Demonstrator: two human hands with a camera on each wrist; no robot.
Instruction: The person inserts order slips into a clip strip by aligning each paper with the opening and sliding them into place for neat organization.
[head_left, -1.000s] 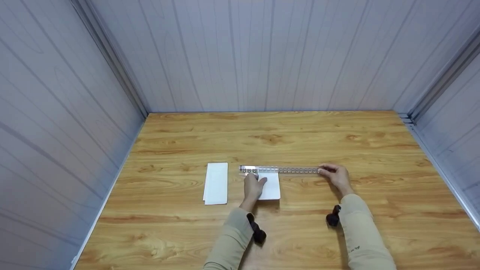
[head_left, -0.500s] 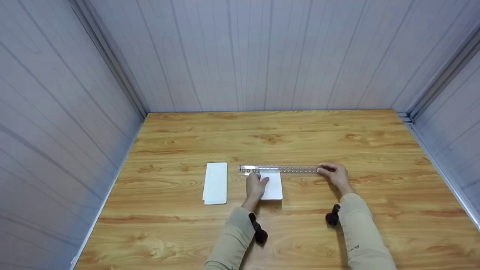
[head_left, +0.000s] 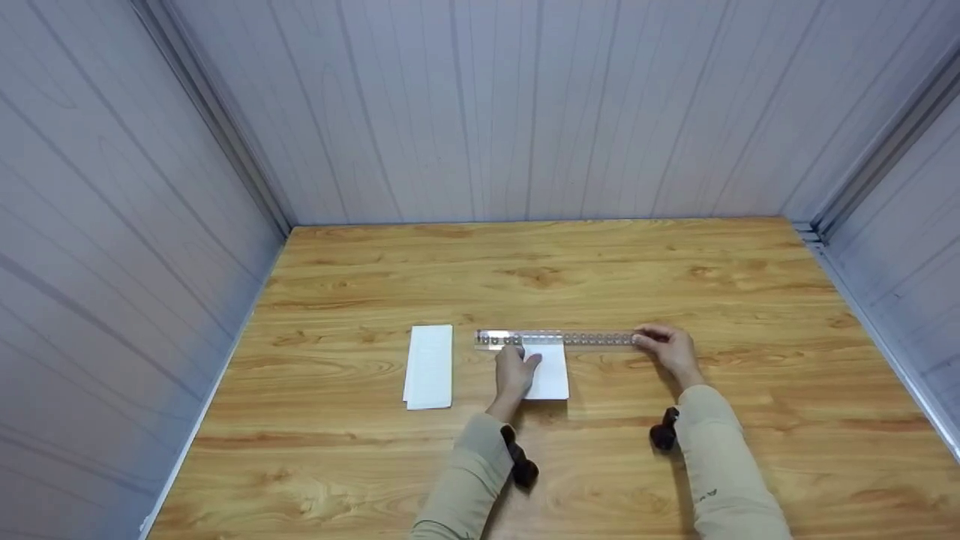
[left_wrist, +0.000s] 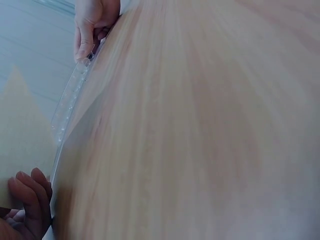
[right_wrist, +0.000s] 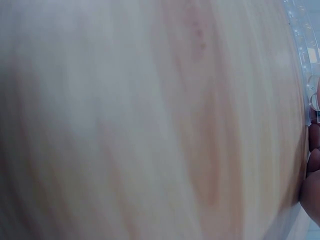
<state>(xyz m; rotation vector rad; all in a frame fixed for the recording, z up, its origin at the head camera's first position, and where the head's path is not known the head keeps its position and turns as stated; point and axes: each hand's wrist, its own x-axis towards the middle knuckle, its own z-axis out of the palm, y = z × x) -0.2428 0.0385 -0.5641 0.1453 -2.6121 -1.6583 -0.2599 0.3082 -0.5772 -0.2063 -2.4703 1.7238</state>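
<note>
A long clear plastic strip [head_left: 600, 339], ruler-shaped and with a row of round marks, lies crosswise on the wooden table. My right hand [head_left: 673, 355] pinches its right end between thumb and fingers. With thumb and fingers my left hand [head_left: 513, 375] holds the left side of a white folded paper [head_left: 550, 375], whose top edge overlaps the strip. In the left wrist view the paper [left_wrist: 25, 135] stands up from my curled left fingers [left_wrist: 35, 195], close beside the strip [left_wrist: 70, 102]. Only part of my right hand [right_wrist: 311, 190] shows in the right wrist view.
Left of the strip lies another white folded paper stack [head_left: 430, 367], its layers slightly offset. The wooden table [head_left: 360, 465] reaches back to a pale panelled wall [head_left: 495, 112], with side walls at left and right.
My left hand has slid the folded paper a little to the right along the strip. The right hand and the strip stay nearly where they were.
</note>
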